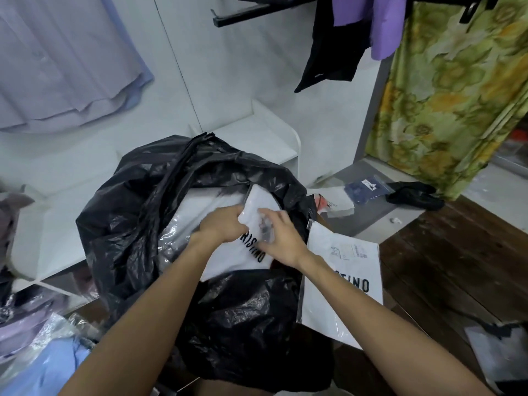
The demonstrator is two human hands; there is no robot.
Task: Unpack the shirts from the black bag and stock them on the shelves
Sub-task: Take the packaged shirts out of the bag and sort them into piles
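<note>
Head view: both hands (251, 232) grip a blurred shirt packet (258, 208), half-hidden in black bag (137, 201).

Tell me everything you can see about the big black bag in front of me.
The black bag is a large, thin, glossy plastic sack, heavily crinkled. Its mouth gapes open toward the camera, showing white plastic-wrapped shirt packets inside. It sits between the white shelves and the dark wooden floor. Both forearms reach over its front edge; the left hand and right hand handle a packet inside.
</note>
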